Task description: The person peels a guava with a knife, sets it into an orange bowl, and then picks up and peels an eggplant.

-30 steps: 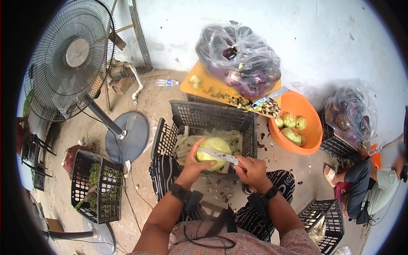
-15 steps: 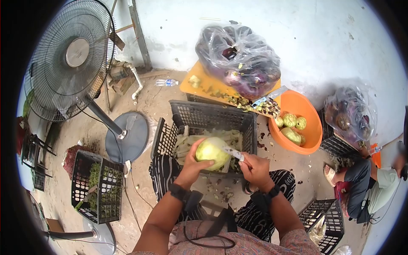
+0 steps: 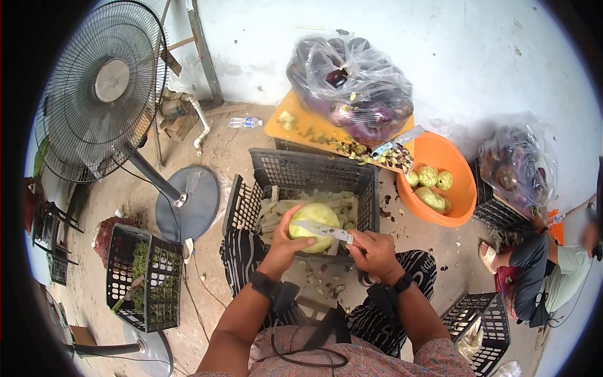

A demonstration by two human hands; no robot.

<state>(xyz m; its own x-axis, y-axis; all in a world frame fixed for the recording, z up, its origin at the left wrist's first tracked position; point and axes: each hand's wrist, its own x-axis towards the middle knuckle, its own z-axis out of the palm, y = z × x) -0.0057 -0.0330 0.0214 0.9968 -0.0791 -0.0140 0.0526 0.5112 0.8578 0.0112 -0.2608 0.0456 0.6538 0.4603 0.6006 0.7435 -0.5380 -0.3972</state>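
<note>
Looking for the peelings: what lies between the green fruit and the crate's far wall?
In the head view, pale peel strips lie inside the black crate.

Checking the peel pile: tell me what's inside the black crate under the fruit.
The black crate holds pale peel strips. The green fruit and left hand cover its middle.

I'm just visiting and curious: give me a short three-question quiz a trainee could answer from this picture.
1. True or false: the left hand holds the pale green fruit.
2. What does the right hand hold? A) spoon B) knife C) water bottle
3. Fill in: the peeled fruits lie in an ______ bowl.

Key: 1. True. 2. B; its blade lies across the fruit, above the black crate of peelings. 3. Orange.
</note>
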